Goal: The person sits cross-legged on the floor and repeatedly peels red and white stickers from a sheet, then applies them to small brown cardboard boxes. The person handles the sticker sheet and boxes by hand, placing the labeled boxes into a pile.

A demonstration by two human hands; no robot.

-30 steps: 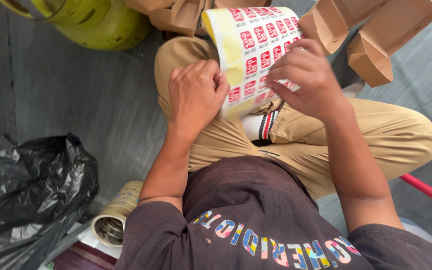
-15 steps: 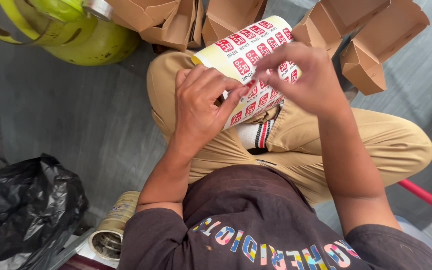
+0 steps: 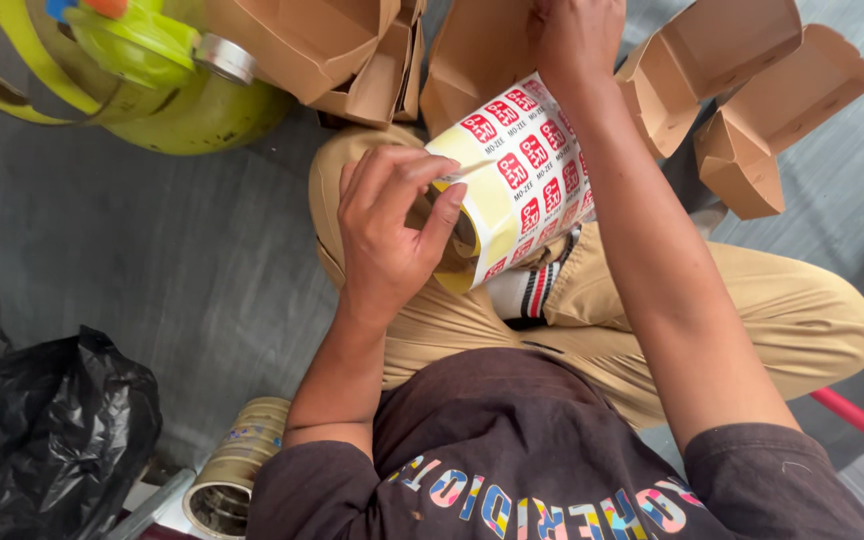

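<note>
— Where is the sticker roll (image 3: 517, 185)?

— Over the lap of the person sitting cross-legged in tan trousers (image 3: 752, 310). The left hand (image 3: 389, 232) grips it at its near open end, fingers curled round the rim and thumb against the yellow backing.

— Which way does it lie?

— Its long axis runs from the near left, low by the left hand, up and away to the right, toward the brown paper boxes (image 3: 742, 90). The red-and-white stickers face up and to the right.

— And the right hand (image 3: 580, 35)?

— Stretched out past the roll, on a brown box (image 3: 477, 55) at the top edge. I cannot tell whether it is pressing a sticker down or just grasping the cardboard; the fingers are partly cut off.

— How far along does the work look?

— Hard to judge. Several folded boxes stand open around the knees, and none shows a sticker from here. The roll looks thick.

— Anything else around?

— A yellow-green gas cylinder (image 3: 152, 80) at the upper left, a black plastic bag (image 3: 42, 440) lower left, and a tin can (image 3: 237, 470) beside it.
</note>
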